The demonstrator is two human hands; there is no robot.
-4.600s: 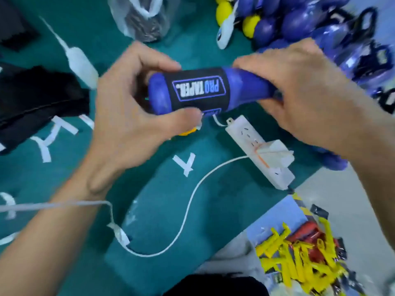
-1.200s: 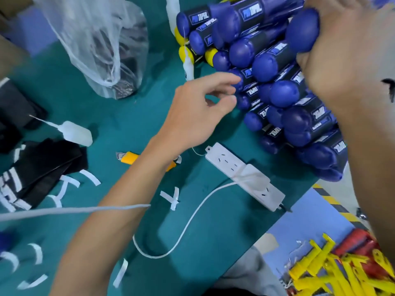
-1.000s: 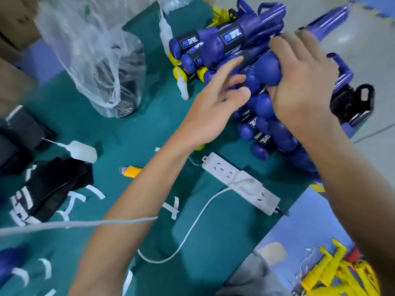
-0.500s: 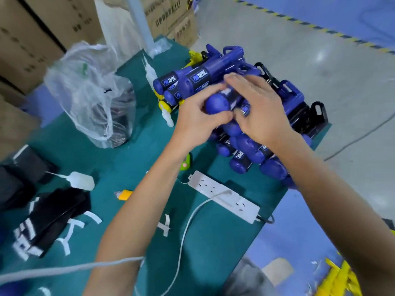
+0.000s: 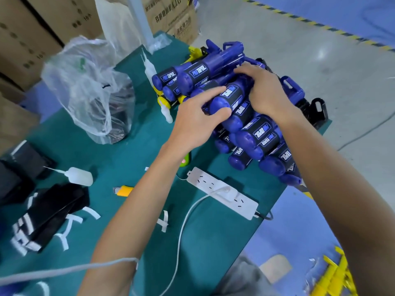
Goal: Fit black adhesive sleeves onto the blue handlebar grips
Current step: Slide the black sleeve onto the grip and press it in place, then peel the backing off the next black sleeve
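Observation:
A pile of blue handlebar grips (image 5: 256, 133) wearing black PRO TAPER sleeves is stacked at the far right of the green table (image 5: 132, 150). One sleeved blue grip (image 5: 229, 97) lies on top of the pile. My left hand (image 5: 198, 118) holds its rounded near end between thumb and forefinger. My right hand (image 5: 265, 90) curls over its far end and presses it onto the stack. A stack of loose black sleeves (image 5: 44, 214) with white backing strips lies at the near left.
A white power strip (image 5: 222, 195) with its cord lies in front of the pile. A clear plastic bag (image 5: 89, 88), a small white squeeze bottle (image 5: 79, 176) and an orange lighter (image 5: 125, 190) sit to the left. Cardboard boxes (image 5: 42, 24) stand behind. Yellow parts (image 5: 335, 276) lie at the lower right.
The sleeved grip held over the table has been carried to the pile at the far right. Both hands now hold it down on top of the stack, and my view has risen.

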